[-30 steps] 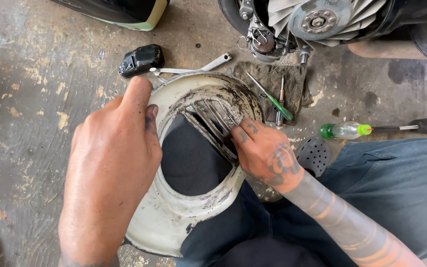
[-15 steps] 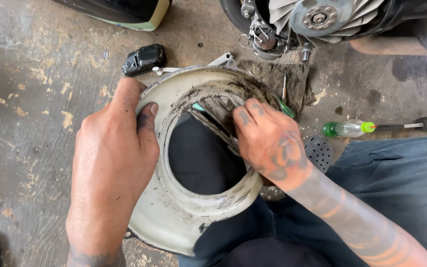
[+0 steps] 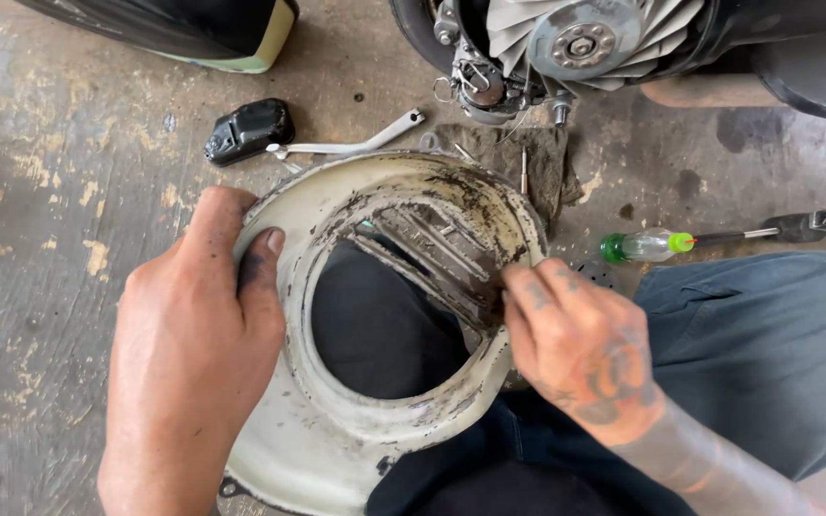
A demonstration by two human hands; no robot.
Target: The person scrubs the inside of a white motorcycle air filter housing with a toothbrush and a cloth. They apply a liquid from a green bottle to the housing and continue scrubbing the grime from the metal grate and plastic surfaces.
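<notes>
Hands work on a dirty cream-coloured fan cover (image 3: pixel 336 420), a round metal shroud with a large central opening, which lies tilted across the person's lap above the concrete floor (image 3: pixel 50 239). The left hand (image 3: pixel 193 363) is closed on the cover's left rim, thumb hooked over the inner edge and fingers wrapped behind. The right hand (image 3: pixel 580 349) sits at the cover's right side with its fingertips (image 3: pixel 518 287) pressed into the greasy slatted vent (image 3: pixel 437 253) inside the upper part of the cover; whether those fingers pinch anything small cannot be told. Dark trousers show through the cover's opening, and a blue-grey trouser leg (image 3: pixel 767 363) lies to the right of the cover.

Beyond the cover's top rim, a grimy rag (image 3: pixel 509 158) lies on the floor, and past it sits an engine with a finned silver flywheel fan (image 3: pixel 576 38). A flat silver wrench (image 3: pixel 356 145) and a small black plastic part (image 3: pixel 249 129) rest just beyond the cover's upper left edge. A screwdriver with a clear and green handle (image 3: pixel 644 246) lies to the right of the cover.
</notes>
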